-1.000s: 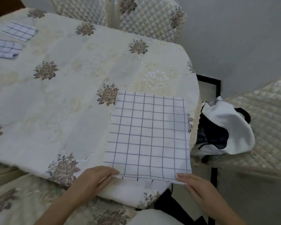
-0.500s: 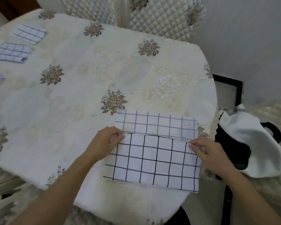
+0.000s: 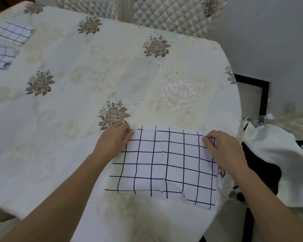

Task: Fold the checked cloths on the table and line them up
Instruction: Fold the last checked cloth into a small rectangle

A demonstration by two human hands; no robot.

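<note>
My left hand (image 3: 115, 139) and right hand (image 3: 220, 145) pinch cloth (image 3: 164, 165) far corners at 12; long axis runs 9-to-3.

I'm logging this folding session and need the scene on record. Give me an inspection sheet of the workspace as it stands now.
Surface: round table under a cream floral embroidered tablecloth.
Job's things: white black-checked cloth folded in half at the near edge; two small folded checked cloths at far left.
Clutter: nothing seen on the table.
Grips: left hand and right hand each pinch a far corner of the cloth.
Cables: nothing seen.
Surroundings: quilted cream chairs; black-and-white bag on the right-hand seat; grey wall.
</note>
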